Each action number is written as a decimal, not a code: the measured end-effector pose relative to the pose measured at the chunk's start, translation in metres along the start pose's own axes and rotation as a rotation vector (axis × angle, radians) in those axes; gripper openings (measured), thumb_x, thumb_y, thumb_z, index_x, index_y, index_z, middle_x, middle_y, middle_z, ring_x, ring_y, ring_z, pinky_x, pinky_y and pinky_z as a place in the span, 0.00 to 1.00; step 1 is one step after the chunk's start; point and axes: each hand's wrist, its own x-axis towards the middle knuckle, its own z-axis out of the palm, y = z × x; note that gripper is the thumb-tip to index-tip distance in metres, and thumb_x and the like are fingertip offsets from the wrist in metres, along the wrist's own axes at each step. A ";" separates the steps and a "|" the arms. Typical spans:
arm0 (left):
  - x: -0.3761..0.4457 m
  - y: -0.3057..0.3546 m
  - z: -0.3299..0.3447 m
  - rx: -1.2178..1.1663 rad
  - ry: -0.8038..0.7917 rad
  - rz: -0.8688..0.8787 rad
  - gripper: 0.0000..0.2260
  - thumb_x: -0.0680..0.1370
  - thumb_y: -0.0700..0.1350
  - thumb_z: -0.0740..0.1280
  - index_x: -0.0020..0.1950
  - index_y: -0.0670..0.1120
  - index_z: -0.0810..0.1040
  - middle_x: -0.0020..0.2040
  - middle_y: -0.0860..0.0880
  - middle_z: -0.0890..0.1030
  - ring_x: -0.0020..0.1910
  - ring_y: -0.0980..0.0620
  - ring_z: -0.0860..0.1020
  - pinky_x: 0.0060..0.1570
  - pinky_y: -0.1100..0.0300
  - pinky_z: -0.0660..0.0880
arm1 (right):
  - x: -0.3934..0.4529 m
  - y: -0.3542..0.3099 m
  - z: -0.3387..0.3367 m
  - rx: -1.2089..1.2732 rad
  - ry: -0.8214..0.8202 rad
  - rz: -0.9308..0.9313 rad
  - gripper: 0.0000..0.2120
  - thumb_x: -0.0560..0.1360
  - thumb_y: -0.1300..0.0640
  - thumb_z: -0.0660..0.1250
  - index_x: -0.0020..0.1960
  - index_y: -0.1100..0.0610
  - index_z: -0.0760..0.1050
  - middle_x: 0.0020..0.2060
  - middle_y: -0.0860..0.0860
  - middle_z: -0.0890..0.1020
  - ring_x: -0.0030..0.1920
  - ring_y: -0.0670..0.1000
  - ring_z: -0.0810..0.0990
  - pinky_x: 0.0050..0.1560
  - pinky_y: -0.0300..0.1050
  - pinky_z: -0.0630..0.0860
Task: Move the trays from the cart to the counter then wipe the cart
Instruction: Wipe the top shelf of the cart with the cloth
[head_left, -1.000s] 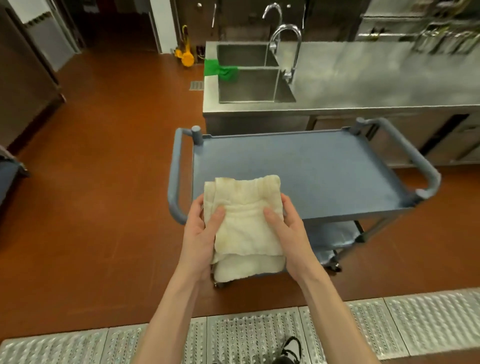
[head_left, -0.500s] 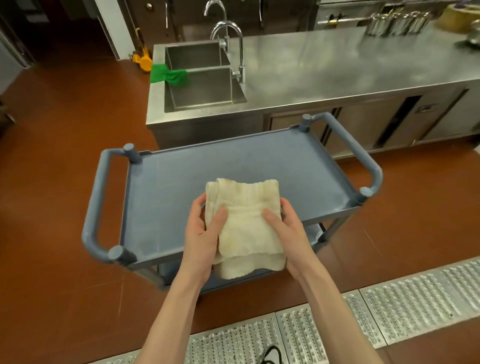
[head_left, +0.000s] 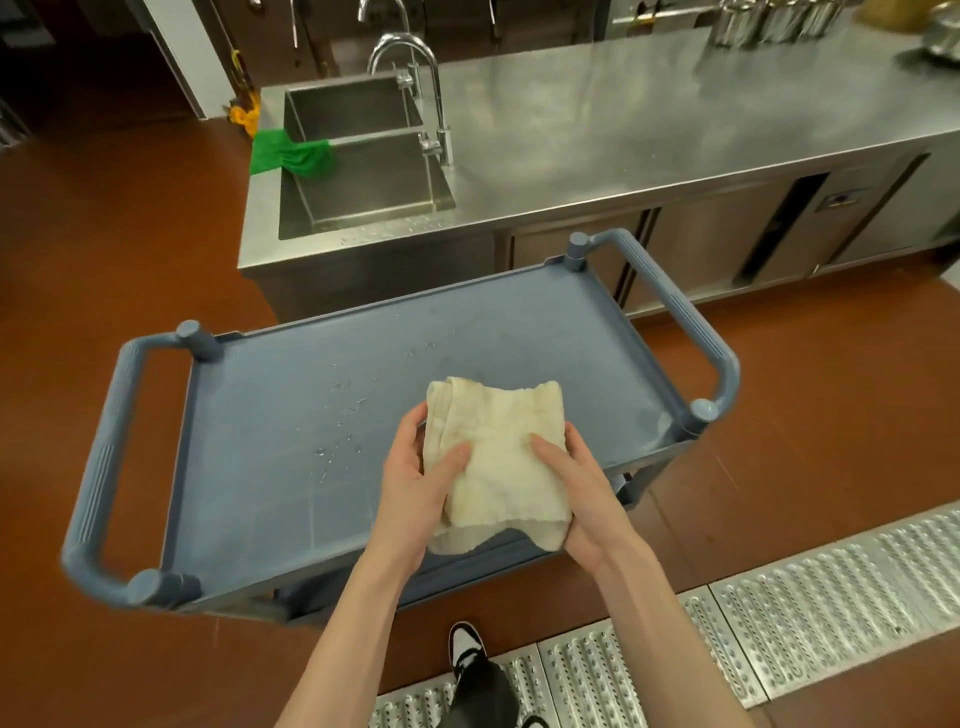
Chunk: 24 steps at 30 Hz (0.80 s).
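I hold a folded cream cloth (head_left: 496, 457) in the middle of the frame, above the near right part of the cart's top shelf. My left hand (head_left: 415, 483) grasps its left edge, thumb on top; my right hand (head_left: 582, 493) grasps its right edge the same way. The blue-grey cart (head_left: 291, 467) fills the centre, a handle at each end, with small water drops left of the cloth. Behind it, across the upper frame, runs the steel counter (head_left: 649, 119) with a sink (head_left: 363, 176) at upper left and a green rag (head_left: 291, 156) draped over the sink's edge.
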 end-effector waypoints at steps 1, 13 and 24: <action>0.009 -0.003 0.003 0.006 -0.013 0.002 0.22 0.81 0.39 0.72 0.69 0.60 0.74 0.63 0.58 0.83 0.61 0.56 0.83 0.55 0.55 0.83 | 0.006 -0.003 -0.002 -0.011 0.023 0.000 0.24 0.76 0.52 0.75 0.70 0.51 0.73 0.63 0.57 0.84 0.62 0.62 0.84 0.62 0.73 0.78; 0.115 -0.056 0.031 0.066 -0.180 -0.168 0.19 0.84 0.42 0.68 0.74 0.53 0.72 0.65 0.54 0.82 0.61 0.57 0.82 0.49 0.66 0.80 | 0.085 -0.024 -0.023 -0.015 0.321 -0.072 0.12 0.82 0.53 0.68 0.65 0.51 0.75 0.59 0.54 0.85 0.58 0.57 0.84 0.55 0.60 0.81; 0.153 -0.114 0.062 0.269 -0.168 -0.157 0.11 0.85 0.36 0.64 0.62 0.48 0.79 0.59 0.50 0.83 0.52 0.70 0.79 0.60 0.66 0.75 | 0.129 -0.058 -0.094 -1.062 0.812 -0.393 0.11 0.82 0.55 0.67 0.64 0.52 0.74 0.56 0.51 0.76 0.50 0.55 0.78 0.44 0.49 0.71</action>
